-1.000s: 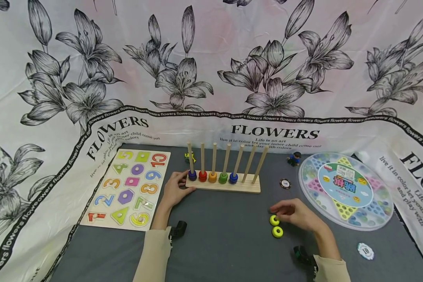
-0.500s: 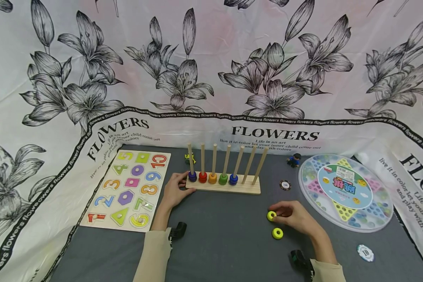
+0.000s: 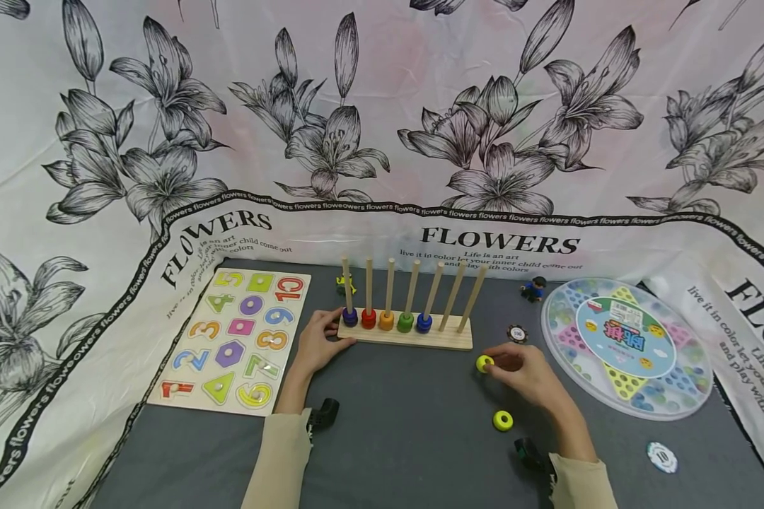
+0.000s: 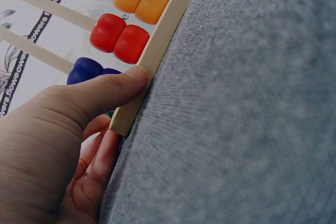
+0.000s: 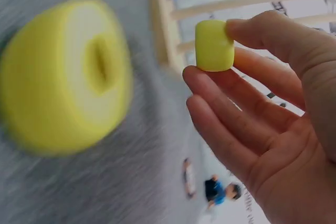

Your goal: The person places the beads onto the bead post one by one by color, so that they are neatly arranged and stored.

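Note:
A wooden peg stand (image 3: 442,341) bears a row of upright pegs. Purple-blue, red, orange, green and blue beads sit low on the pegs from the left; the two rightmost pegs are bare. My left hand (image 3: 316,343) grips the base's left end, with the thumb (image 4: 123,85) along its edge beside the red beads (image 4: 131,43). Right of the stand, my right hand (image 3: 527,372) pinches a yellow bead (image 5: 214,48) between thumb and fingertips, held in the air. A second yellow bead (image 3: 502,420) lies on the grey cloth nearer the person.
On the left lies a number puzzle board (image 3: 237,385). A round Chinese checkers box (image 3: 624,339) lies at right. Poker chips (image 3: 662,457), a small toy figure (image 3: 534,289) and a yellow-green toy (image 3: 345,285) lie around. Flowered cloth (image 3: 382,162) rises behind.
My right hand has taken hold of one yellow bead and carried it away from the other, up and left toward the stand. My left hand has stayed on the stand's end.

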Motion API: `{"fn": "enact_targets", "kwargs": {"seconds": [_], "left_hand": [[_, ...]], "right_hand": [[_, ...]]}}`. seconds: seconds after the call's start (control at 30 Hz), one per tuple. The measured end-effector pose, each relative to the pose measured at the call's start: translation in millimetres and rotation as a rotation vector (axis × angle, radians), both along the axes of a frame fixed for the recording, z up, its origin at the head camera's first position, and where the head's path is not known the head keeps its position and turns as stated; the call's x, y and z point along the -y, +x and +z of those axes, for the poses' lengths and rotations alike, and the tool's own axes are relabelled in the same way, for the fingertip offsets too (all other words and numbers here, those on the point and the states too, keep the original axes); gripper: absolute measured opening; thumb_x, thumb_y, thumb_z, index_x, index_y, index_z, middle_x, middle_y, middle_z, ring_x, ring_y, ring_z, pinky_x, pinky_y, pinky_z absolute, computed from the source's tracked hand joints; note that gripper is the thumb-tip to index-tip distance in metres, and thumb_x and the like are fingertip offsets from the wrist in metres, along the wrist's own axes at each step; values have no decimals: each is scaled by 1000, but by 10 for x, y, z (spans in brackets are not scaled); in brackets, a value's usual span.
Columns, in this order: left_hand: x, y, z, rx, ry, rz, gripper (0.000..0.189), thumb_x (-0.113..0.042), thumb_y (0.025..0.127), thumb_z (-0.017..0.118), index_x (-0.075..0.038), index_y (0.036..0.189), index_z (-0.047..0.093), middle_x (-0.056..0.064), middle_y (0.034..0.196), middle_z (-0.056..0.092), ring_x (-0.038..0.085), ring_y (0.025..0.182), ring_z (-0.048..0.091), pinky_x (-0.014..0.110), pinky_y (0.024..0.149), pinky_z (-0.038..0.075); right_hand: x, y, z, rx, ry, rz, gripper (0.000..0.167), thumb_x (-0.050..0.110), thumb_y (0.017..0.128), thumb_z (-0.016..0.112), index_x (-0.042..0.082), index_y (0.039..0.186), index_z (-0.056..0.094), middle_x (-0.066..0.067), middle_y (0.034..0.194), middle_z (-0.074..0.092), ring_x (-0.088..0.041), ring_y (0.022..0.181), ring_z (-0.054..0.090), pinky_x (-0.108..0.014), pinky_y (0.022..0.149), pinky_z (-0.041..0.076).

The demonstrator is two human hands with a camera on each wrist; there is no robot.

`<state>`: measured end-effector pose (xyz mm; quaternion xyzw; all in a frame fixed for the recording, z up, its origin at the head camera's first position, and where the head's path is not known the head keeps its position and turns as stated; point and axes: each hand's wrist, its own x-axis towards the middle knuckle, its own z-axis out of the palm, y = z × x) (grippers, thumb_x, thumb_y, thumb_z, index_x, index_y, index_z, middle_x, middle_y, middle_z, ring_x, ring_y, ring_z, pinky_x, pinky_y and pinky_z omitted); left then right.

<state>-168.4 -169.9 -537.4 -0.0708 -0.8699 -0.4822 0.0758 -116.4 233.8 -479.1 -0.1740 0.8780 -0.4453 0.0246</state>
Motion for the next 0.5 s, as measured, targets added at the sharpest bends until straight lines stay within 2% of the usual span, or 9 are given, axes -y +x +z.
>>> {"fn": "enact_targets", "kwargs": {"seconds": [0.13, 0.27, 0.4, 0.5], "left_hand": [[4, -1, -7, -4, -6, 1, 67, -14, 77, 86, 2, 136, 58, 16, 113, 53, 30, 99, 60, 39, 91, 57], [5, 2, -5, 3, -3, 1, 67, -14, 77, 86, 1, 136, 57, 16, 113, 53, 29, 99, 60, 38, 92, 57], [3, 3, -1, 4, -3, 3, 67, -14, 77, 86, 1, 136, 57, 16, 113, 53, 30, 99, 60, 39, 92, 57], [-2, 7, 2, 5, -3, 5, 67, -13, 77, 86, 1, 136, 58, 16, 112, 53, 30, 99, 61, 39, 91, 57]], "right_hand": [[115, -78, 160, -96, -66, 15, 23, 1, 86, 74, -2, 108, 72, -13, 99, 71, -16, 84, 69, -26, 71, 61], [242, -142, 368, -169, -163, 19, 24, -4, 86, 73, -4, 110, 71, -15, 100, 69, -9, 87, 67, -22, 74, 60], [420, -119, 729, -231, -223, -3, 24, -12, 84, 70, -11, 108, 69, -22, 100, 67, -4, 86, 65, -16, 74, 58], [512, -133, 913, -282, -293, -11, 26, -19, 81, 67, -15, 106, 67, -28, 100, 65, -5, 86, 65, -16, 73, 58]]}}
